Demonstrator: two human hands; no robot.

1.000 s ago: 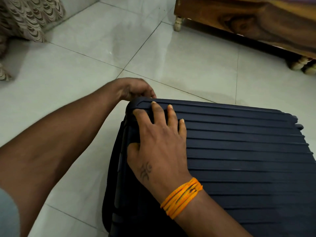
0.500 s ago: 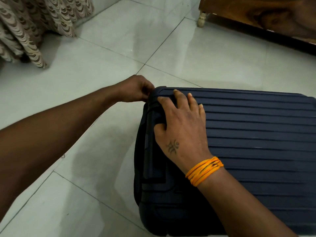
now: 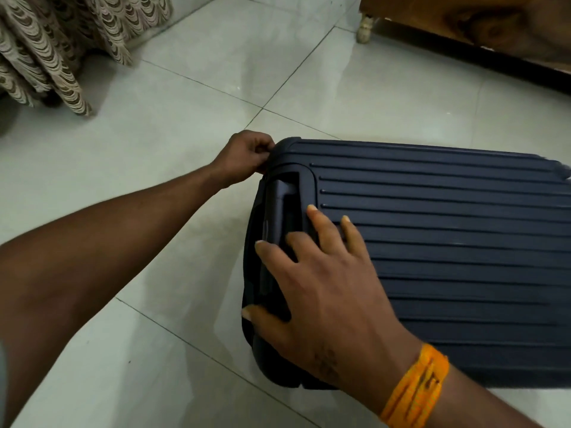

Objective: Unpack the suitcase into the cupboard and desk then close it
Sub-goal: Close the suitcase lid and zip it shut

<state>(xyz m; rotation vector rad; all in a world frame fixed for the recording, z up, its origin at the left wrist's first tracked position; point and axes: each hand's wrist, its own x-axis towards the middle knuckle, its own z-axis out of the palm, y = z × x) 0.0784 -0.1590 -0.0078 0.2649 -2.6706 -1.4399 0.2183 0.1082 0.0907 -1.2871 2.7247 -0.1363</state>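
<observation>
— Room around the hands?
— Bare tiled floor (image 3: 191,143) beyond left hand (image 3: 247,156); suitcase (image 3: 448,242) flat under right hand (image 3: 324,288).
— Grips?
— Left pinching suitcase corner edge (what exactly, cannot tell); right spread flat, released, pressing near the handle (image 3: 279,217).

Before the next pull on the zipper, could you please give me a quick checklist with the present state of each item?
1. Suitcase lies flat on the tiled floor, lid down: ok.
2. Right hand rests spread on the lid near the side handle, steadying it: ok.
3. Left hand pinches at the far left corner: ok.
4. Zipper pull actually in the left fingers: cannot tell, hidden.
5. Nothing caught in the seam: cannot tell.
6. Curtain and wooden furniture stand apart from the case: ok.
</observation>
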